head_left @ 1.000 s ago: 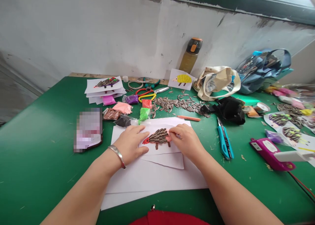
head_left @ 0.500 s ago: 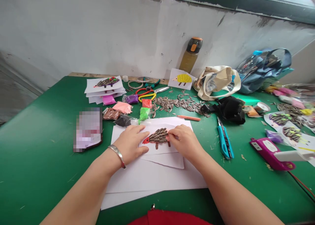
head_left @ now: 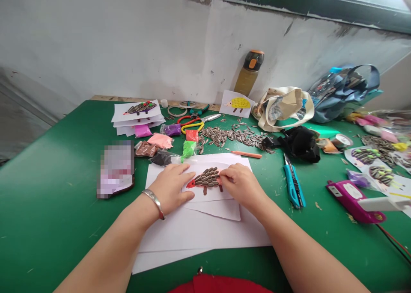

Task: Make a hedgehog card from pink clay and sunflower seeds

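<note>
Site: a craft workroom. A long green surface point(head_left: 48, 224) stands against a scuffed, patchy plaster wall point(head_left: 128, 45). Spread across it: packets of coloured clay point(head_left: 159, 140), loose sunflower seeds point(head_left: 221, 135), scissors point(head_left: 192, 124), a craft knife point(head_left: 293, 186) and paper hedgehog pictures point(head_left: 139, 111) made of seeds and clay. Layout suggests bench handwork.

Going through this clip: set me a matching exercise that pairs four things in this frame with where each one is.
Things:
1. Silver bangle
2. Teal utility knife
3. Sunflower-seed hedgehog picture
4. Orange-capped water bottle

Places:
A. Between the left hand and right hand
B. By the wall, behind the table
C. Around the left wrist
D. On the green table, right of the white paper sheets

Pairs: 1-C, 2-D, 3-A, 4-B
</note>
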Tool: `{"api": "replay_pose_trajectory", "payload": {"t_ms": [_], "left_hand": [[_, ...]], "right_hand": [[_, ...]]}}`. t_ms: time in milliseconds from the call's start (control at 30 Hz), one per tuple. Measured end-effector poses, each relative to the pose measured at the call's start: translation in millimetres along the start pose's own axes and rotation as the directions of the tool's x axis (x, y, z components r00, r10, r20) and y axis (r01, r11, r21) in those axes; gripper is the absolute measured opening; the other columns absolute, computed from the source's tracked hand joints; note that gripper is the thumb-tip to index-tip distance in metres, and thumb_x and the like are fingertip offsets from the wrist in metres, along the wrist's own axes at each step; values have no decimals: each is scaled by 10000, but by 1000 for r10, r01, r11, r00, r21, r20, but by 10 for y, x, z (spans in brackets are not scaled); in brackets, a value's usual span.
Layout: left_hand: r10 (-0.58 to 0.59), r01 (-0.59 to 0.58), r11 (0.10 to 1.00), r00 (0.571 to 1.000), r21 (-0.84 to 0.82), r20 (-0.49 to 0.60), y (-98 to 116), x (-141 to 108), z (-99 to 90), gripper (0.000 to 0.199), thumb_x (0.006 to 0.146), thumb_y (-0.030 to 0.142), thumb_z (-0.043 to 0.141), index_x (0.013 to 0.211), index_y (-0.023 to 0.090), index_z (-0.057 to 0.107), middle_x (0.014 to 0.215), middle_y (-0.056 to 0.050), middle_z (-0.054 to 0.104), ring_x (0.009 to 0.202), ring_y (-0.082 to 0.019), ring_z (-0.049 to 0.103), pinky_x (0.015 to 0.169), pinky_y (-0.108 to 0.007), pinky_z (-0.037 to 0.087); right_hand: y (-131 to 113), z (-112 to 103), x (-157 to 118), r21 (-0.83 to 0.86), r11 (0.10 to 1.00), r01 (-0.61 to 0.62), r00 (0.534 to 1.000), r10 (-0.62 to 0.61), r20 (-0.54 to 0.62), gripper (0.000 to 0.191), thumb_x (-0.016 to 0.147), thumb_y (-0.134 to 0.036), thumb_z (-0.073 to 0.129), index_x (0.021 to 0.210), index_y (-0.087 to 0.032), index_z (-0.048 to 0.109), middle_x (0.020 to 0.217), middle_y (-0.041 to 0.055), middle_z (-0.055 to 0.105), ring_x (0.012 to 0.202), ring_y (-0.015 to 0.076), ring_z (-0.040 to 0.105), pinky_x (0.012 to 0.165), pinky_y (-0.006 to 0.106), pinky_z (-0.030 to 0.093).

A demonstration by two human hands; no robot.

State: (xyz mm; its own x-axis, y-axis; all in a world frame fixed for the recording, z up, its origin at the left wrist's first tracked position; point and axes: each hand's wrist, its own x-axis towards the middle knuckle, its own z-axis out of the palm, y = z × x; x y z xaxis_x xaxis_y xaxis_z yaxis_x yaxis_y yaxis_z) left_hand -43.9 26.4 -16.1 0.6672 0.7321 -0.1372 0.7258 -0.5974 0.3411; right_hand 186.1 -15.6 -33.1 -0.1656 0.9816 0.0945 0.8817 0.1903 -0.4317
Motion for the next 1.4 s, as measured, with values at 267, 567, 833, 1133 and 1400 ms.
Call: {"api": "replay_pose_trajectory", "payload": {"t_ms": [267,567,833,1133,1400], "left_hand": [[7,-7,1000,1000,11,-18,-10,-3,26,369,753,335,617,1105,224,624,1268,-87,520,1111,-309,466,936,-440,403],[21,-21,1000,1000,6,-9,15,0,-11,397,746,323,613,1127,212,624,1208,-103,536,1027,-283,498,921,-431,414],[0,0,1000,1000,-3,-7,20,-14,3,355,749,308,607,1091,218,633,1191,-93,536,1053,-292,481,940,-439,406],[10,-10,1000,1000,8,-23,6,-10,18,360,749,310,611,1096,216,626,1223,-96,532,1081,-307,468,927,-444,407],[-11,11,1000,1000,-4,12,16,0,0,397,755,315,620,1132,191,625,1286,-107,506,1125,-318,451,978,-441,380]], "right_hand": [[97,-49,222,-19,999,-48,992,45,-119,255,841,-155,449,790,-223,689,748,20,627,736,161,527,673,268,349],[-200,-31,884,-251,964,91,996,-85,35,301,858,-149,424,921,-230,706,883,62,649,851,186,546,743,281,355],[-214,133,1057,-329,942,63,997,-44,67,247,859,-225,458,935,-207,692,935,93,650,874,215,562,734,304,351],[76,58,981,-376,927,19,998,8,69,261,842,-133,432,903,-178,682,888,106,665,820,206,570,701,300,352],[175,-74,920,-370,929,15,1000,-5,28,324,864,-135,401,1028,-200,672,955,80,666,911,202,553,760,280,357]]}}
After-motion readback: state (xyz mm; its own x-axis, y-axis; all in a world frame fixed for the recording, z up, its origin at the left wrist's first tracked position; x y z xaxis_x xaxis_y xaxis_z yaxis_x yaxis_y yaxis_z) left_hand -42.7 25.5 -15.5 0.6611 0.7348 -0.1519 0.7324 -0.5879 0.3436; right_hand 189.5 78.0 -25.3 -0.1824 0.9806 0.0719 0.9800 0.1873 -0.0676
